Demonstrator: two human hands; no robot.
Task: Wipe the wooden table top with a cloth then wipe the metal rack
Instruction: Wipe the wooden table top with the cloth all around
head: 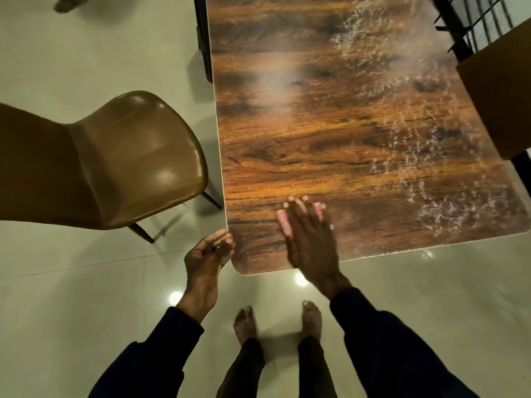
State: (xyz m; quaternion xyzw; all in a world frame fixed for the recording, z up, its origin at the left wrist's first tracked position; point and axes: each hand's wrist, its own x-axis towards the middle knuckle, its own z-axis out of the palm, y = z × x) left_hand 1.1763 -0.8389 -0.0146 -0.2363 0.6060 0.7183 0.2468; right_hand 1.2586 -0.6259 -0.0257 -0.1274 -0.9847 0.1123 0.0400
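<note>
- Legible text, labels, brands, numbers, signs — none found.
- Surfaces checked — glossy wood-grain table top (pixel 330 145), brown padded leather chair (pixel 129 156), pale tiled floor (pixel 86 282): all unmarked.

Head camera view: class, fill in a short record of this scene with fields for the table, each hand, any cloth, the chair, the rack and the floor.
table: wooden table top, whitish wet streaks along its right side
left hand: left hand curled at the table's near left corner, holding nothing visible
right hand: right hand flat, fingers spread over the near edge, blurred
cloth: none visible
chair: brown chair left of the table, apart from it
rack: black metal rack at the far right
floor: glossy pale floor, bare feet below
</note>
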